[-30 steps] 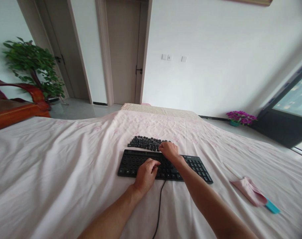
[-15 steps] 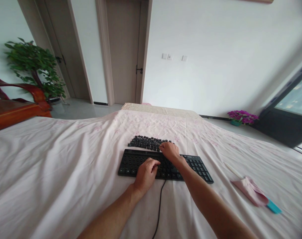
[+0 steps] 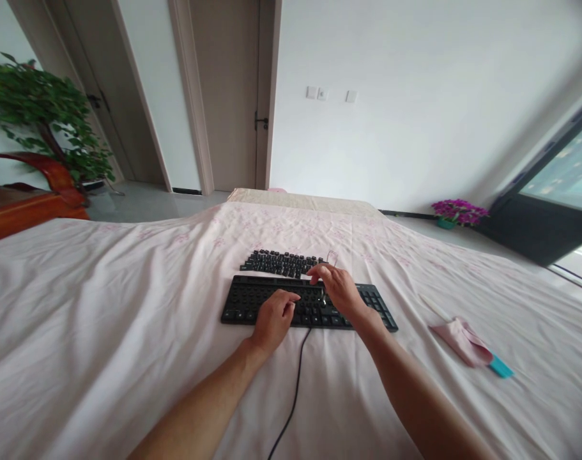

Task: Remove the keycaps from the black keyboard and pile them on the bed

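A black keyboard [image 3: 243, 300] lies on the bed sheet, and much of its main section shows bare round key posts with the keycaps off. Loose black keycaps [image 3: 276, 263] lie in rows just beyond its far edge. My left hand [image 3: 273, 319] rests on the keyboard's left-middle part, index finger and thumb stretched apart. Over the keyboard's right-middle part, my right hand [image 3: 336, 287] is closed around a thin wire keycap puller [image 3: 322, 298]. Its shiny wire end points down at the keys, and a fine wire loop sticks up behind the fingers. The number-pad keycaps remain in place.
A black cable [image 3: 298, 383] runs from the keyboard toward me. To the right lies a pink cloth pouch [image 3: 463, 342] with a blue item [image 3: 501, 366] poking out. A wooden chair [image 3: 36, 185] stands at the left, and purple flowers [image 3: 458, 211] stand near the wall.
My right hand has shifted slightly right and turned, its fingers lifted from beside the loose keycaps; the puller's wire now shows. My left hand stays on the keyboard. The view has tilted a little.
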`<move>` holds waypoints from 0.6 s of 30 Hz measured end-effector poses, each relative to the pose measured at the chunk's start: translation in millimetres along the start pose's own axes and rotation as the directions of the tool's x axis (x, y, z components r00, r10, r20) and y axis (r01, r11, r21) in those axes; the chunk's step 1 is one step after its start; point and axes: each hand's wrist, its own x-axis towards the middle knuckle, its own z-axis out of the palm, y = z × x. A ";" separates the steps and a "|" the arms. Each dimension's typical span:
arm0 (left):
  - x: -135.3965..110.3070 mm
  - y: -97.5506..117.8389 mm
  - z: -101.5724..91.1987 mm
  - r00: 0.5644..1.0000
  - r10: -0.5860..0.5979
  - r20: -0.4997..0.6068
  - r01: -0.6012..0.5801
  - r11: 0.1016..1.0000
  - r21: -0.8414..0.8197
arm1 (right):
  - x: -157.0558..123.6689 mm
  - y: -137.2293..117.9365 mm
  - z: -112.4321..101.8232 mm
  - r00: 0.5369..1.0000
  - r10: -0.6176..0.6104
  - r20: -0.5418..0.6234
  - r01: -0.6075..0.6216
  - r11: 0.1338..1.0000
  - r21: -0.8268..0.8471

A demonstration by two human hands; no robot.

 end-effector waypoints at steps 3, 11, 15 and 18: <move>-0.7 0.8 0.8 1.000 -0.004 0.010 0.003 1.000 0.016 | -13.5 4.7 6.2 0.998 0.048 0.035 -0.055 0.969 0.242; -1.3 2.7 2.6 0.999 -0.018 0.040 0.015 0.998 0.058 | -24.2 9.6 23.0 0.995 -0.028 0.095 -0.013 0.912 0.410; -1.4 3.3 2.7 0.998 -0.018 0.052 0.013 0.995 0.095 | -21.9 9.6 25.2 0.991 -0.083 0.107 0.043 0.943 0.329; -1.2 4.4 2.6 0.998 -0.015 0.057 0.008 0.992 0.122 | -20.0 9.2 23.3 0.984 -0.121 0.132 0.088 0.969 0.230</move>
